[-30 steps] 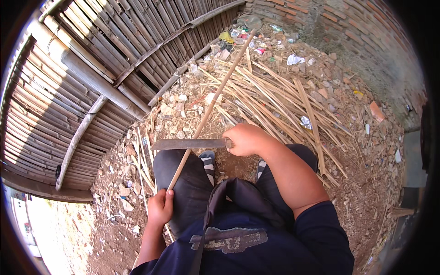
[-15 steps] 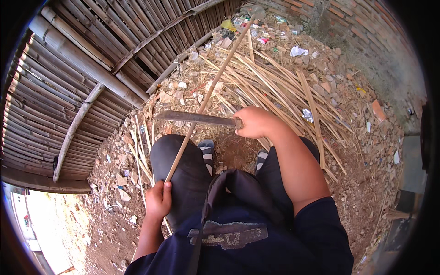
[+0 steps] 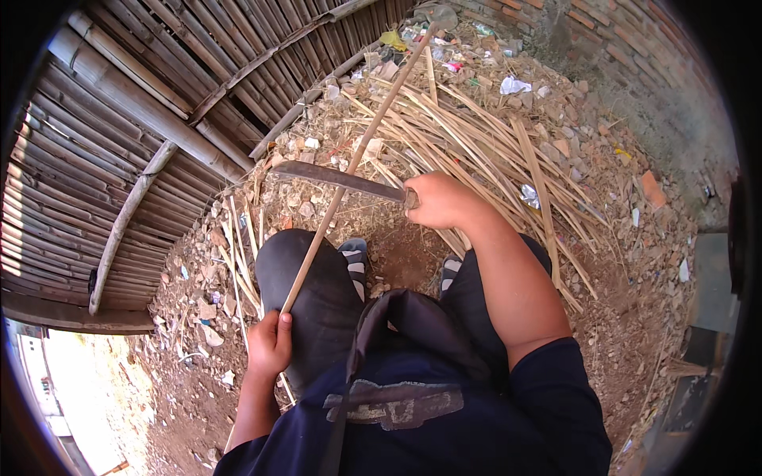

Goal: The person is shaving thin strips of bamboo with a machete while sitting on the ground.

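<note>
My left hand point(image 3: 270, 344) is closed around the near end of a long bamboo strip point(image 3: 316, 239), beside my left knee. The strip slants up and away to the right, its far end over the littered ground. In my right hand point(image 3: 435, 201) is the handle of a machete point(image 3: 341, 179), gripped in front of my right knee. Its dark blade points left and crosses the strip about midway along. Whether the edge bites into the strip I cannot tell. Part of the handle is hidden by my fingers.
A heap of split bamboo strips point(image 3: 476, 151) lies ahead and to the right, and a few more strips point(image 3: 240, 246) are by my left leg. On the left stands a bamboo wall point(image 3: 119, 159); a brick wall point(image 3: 635, 63) rises at the far right. Stones and scraps cover the soil.
My right hand has moved slightly up and away, and the machete's blade now tilts, its tip higher than the handle. My left hand keeps hold of the bamboo strip, almost unmoved.
</note>
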A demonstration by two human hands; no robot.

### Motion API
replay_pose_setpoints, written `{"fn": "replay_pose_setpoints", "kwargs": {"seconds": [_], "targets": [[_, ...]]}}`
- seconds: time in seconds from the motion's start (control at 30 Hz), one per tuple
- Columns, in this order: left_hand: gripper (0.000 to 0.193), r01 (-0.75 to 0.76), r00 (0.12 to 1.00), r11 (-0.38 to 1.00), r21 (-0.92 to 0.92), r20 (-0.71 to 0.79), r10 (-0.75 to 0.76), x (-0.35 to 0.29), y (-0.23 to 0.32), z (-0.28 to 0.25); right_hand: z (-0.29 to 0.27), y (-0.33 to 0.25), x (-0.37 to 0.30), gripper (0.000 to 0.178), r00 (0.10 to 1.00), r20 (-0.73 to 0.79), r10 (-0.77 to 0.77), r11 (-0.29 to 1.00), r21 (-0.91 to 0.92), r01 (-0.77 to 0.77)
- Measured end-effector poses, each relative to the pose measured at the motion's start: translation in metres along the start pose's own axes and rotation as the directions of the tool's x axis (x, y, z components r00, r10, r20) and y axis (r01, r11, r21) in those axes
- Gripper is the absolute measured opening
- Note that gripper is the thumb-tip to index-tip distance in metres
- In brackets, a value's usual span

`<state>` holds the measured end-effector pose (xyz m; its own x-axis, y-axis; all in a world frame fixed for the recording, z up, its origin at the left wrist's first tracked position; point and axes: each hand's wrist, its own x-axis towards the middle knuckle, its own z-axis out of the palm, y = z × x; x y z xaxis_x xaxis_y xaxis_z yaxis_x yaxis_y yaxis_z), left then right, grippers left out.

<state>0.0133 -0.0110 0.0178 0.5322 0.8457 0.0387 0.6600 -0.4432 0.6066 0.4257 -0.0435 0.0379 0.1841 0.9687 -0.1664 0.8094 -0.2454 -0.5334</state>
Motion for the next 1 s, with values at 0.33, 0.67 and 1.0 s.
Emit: {"fn": "replay_pose_setpoints", "kwargs": {"seconds": [0.33,0.67,1.0], "targets": [[0.044,0.037,0.999,0.999,0.018,0.035,-0.037,0.000,-0.001,-0.001,0.016,-0.042,-0.018,0.036,0.938,0.265,-0.224,0.961,-0.100,0.258],[0.044,0.015,1.000,1.000,0.025,-0.017,-0.015,0.003,-0.001,0.002,0.007,-0.034,-0.018,0.031,0.980,0.195,-0.050,0.995,-0.072,0.065],[0.044,0.018,1.000,1.000,0.008,-0.020,-0.018,-0.001,-0.005,0.003,-0.002,-0.013,-0.014,0.031,0.992,0.071,-0.105,0.993,-0.049,0.109]]}}
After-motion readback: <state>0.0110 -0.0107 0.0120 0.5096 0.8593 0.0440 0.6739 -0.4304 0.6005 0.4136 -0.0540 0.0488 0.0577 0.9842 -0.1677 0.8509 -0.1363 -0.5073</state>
